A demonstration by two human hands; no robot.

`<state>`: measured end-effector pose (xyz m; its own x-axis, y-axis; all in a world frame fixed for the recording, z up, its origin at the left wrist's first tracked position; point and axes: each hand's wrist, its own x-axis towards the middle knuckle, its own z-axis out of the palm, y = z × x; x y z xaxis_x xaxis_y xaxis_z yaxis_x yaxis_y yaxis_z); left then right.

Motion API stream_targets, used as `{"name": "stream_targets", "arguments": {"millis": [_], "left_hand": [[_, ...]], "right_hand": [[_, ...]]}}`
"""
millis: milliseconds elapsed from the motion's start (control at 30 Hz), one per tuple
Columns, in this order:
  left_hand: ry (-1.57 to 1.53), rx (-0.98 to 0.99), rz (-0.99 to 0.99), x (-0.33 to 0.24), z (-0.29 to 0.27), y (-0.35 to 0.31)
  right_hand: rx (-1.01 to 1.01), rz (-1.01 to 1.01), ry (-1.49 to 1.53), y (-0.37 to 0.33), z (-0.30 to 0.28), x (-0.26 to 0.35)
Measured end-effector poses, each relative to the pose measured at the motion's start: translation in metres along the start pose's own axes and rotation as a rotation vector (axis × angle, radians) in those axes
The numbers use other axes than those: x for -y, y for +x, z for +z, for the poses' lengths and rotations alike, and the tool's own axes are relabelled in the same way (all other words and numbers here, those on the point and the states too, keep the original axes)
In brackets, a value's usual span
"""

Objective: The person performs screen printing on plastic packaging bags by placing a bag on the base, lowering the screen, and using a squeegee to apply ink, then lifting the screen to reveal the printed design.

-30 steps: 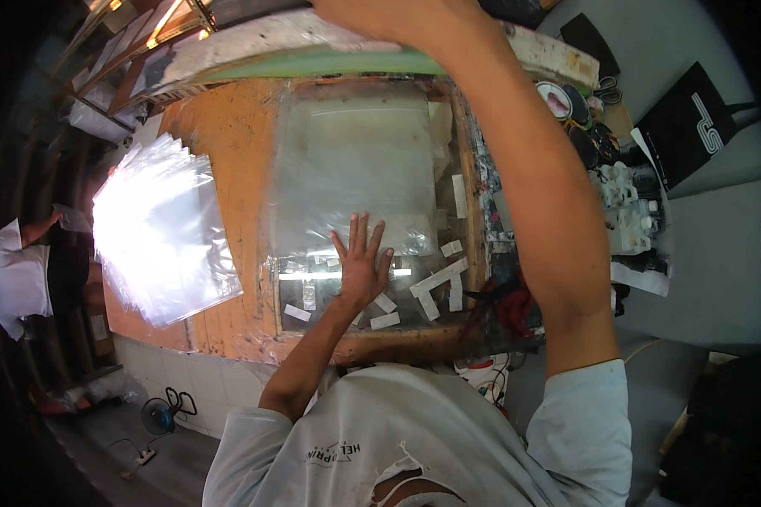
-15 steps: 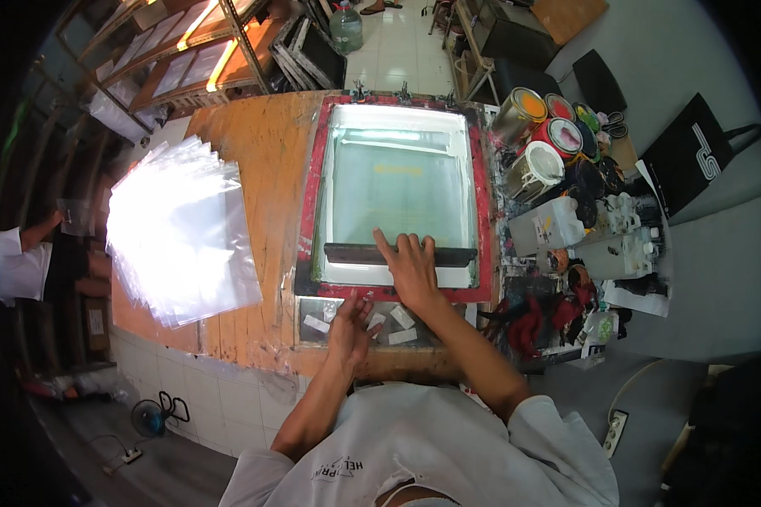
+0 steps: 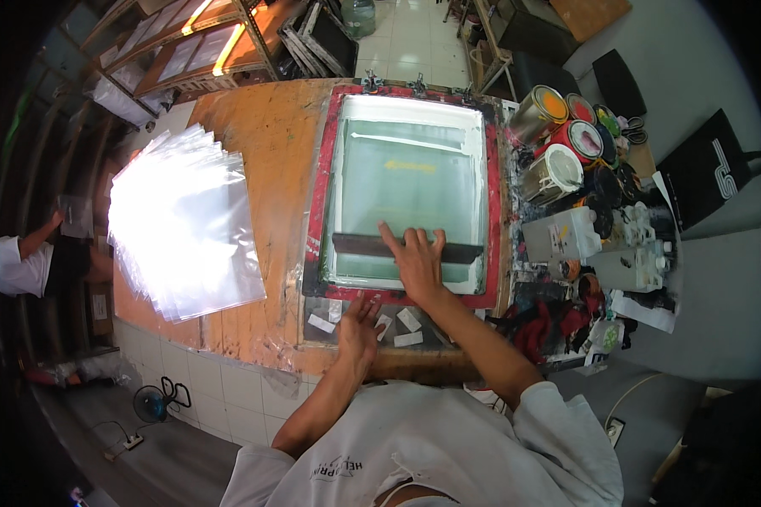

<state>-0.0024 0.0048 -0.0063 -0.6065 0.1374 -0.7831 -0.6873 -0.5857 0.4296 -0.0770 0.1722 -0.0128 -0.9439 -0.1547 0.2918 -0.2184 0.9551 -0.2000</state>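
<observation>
A screen-printing frame (image 3: 492,186) with red and dark edges lies on the wooden table, its pale green mesh (image 3: 406,198) bordered in white. A faint yellow design (image 3: 410,166) shows in the mesh. My right hand (image 3: 419,264) is closed on a long dark squeegee (image 3: 355,245) that lies crosswise over the near part of the mesh, index finger stretched along it. At the frame's near edge, my left hand (image 3: 361,328) rests with fingers extended and thumb apart, fingertips touching the red rim. Small white strips (image 3: 407,338) lie beside it on a grey surface.
To the left is a fanned stack of clear plastic sheets (image 3: 190,228). Paint cans (image 3: 543,114), plastic jugs (image 3: 562,235) and stained rags (image 3: 537,329) crowd the right side. Metal clamps (image 3: 418,84) sit at the frame's far edge. Another person (image 3: 30,262) is at far left.
The squeegee and my right hand have moved slightly away from the frame's near edge, baring more mesh behind. The whole view has shifted a little. My left hand stays at the rim.
</observation>
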Motion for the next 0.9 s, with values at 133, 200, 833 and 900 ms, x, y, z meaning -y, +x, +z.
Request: {"name": "stream_targets", "arguments": {"millis": [133,200,833,900], "left_hand": [[0.007,-0.067,-0.026,-0.003,0.007,-0.002],[0.007,-0.087,-0.025,-0.004,0.011,-0.005],[-0.107,0.019,-0.008,-0.016,-0.003,-0.021],[-0.04,0.084,0.056,-0.029,0.006,-0.029]], "right_hand": [[-0.005,0.032,-0.057,0.063,0.02,-0.041],[-0.045,0.037,-0.081,0.098,0.033,-0.064],[0.371,-0.017,0.145,0.051,-0.068,-0.031],[0.301,0.012,0.037,0.021,-0.09,-0.002]]}}
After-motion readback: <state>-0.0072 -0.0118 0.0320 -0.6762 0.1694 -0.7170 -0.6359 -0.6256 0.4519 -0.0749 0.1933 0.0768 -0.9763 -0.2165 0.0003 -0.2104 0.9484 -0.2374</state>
